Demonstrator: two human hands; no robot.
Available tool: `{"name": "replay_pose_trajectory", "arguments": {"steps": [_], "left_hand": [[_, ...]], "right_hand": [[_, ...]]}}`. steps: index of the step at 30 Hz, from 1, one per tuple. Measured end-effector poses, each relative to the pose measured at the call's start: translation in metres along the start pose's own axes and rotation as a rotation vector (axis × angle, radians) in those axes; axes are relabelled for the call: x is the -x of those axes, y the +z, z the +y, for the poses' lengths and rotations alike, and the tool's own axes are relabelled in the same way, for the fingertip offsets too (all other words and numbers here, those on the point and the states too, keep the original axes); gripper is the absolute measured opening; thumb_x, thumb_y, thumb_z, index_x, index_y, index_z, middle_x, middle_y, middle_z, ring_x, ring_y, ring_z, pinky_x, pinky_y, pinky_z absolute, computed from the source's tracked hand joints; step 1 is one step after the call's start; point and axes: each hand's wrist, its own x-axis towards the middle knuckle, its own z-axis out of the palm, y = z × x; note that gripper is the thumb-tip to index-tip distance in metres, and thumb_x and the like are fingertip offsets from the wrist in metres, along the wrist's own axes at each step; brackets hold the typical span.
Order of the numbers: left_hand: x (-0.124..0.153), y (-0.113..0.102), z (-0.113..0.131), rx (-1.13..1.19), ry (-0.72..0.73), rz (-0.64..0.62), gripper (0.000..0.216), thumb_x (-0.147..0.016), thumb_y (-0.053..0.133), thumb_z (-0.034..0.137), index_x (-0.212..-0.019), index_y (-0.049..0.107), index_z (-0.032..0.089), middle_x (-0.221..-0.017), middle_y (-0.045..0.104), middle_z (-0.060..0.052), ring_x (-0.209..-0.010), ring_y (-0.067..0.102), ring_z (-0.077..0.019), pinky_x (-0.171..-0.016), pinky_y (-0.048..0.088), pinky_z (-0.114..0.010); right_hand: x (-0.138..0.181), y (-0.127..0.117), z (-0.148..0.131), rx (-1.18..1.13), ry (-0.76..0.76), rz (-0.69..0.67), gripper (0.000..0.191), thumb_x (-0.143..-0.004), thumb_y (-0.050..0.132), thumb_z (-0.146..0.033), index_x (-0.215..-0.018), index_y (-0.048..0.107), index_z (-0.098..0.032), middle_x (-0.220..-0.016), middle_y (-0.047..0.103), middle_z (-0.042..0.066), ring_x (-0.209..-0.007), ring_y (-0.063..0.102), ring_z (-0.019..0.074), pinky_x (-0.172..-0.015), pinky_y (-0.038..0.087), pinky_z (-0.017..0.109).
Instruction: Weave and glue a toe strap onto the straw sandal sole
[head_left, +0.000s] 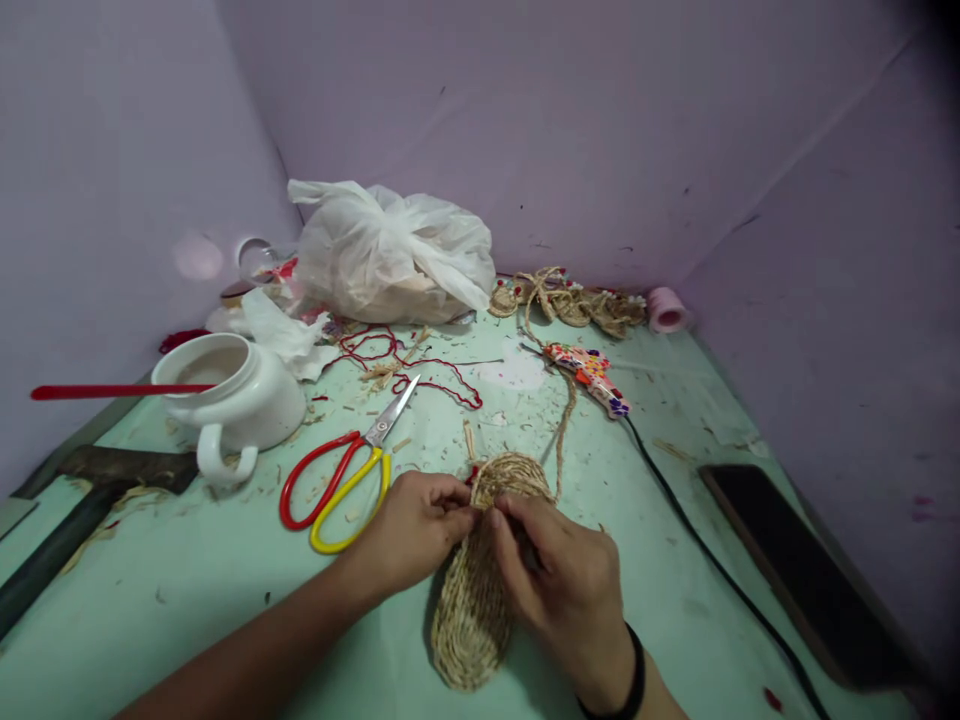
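Woven sole [469, 630] lies on counter [360, 660]. Left hand [411, 528] at its left edge, right hand [566, 565] over its middle. Grip, both: fingertips bunched close; can't tell if clamped. Done: outline looks fully formed. Left: braided cord [566, 430] looks untrimmed.

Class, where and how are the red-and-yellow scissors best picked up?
Probably by the red loop and yellow loop of the scissors, from the near side, using the left hand once it leaves the woven sole. They lie flat, loops nearest and pointed blades aimed away, so this approach should avoid the tip.
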Motion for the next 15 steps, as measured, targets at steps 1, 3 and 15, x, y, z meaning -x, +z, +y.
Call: {"name": "replay_pose_trajectory", "arguments": {"steps": [1,3,15], "left_hand": [[0.000,0.000,0.001,0.017,-0.016,0.002,0.013,-0.069,0.053,0.021,-0.070,0.063,0.012,-0.057,0.055,0.003,-0.042,0.038,-0.0048,-0.039,0.030,-0.017],[0.001,0.001,0.003,0.053,-0.063,0.019,0.010,-0.068,0.052,0.018,-0.069,0.061,0.013,-0.050,0.052,0.005,-0.038,0.037,-0.0041,-0.037,0.029,-0.016],[-0.003,-0.003,0.014,0.197,-0.309,0.083,0.008,-0.060,0.050,0.007,-0.059,0.049,0.014,-0.033,0.048,0.008,-0.028,0.040,-0.0046,-0.029,0.033,-0.014]], "right_hand": [[0.001,0.002,0.000,0.013,0.002,-0.003,0.011,-0.080,0.053,-0.016,-0.085,0.062,-0.015,-0.065,0.066,0.003,-0.051,0.060,0.0110,-0.048,0.045,0.019],[0.002,0.006,0.000,0.014,0.006,-0.010,0.012,-0.080,0.053,-0.016,-0.083,0.064,-0.014,-0.066,0.066,0.004,-0.053,0.062,0.0118,-0.050,0.048,0.019],[0.002,0.014,-0.001,-0.030,0.032,0.006,0.014,-0.081,0.051,-0.015,-0.086,0.064,-0.015,-0.071,0.065,0.006,-0.057,0.063,0.0121,-0.051,0.052,0.019]]}}
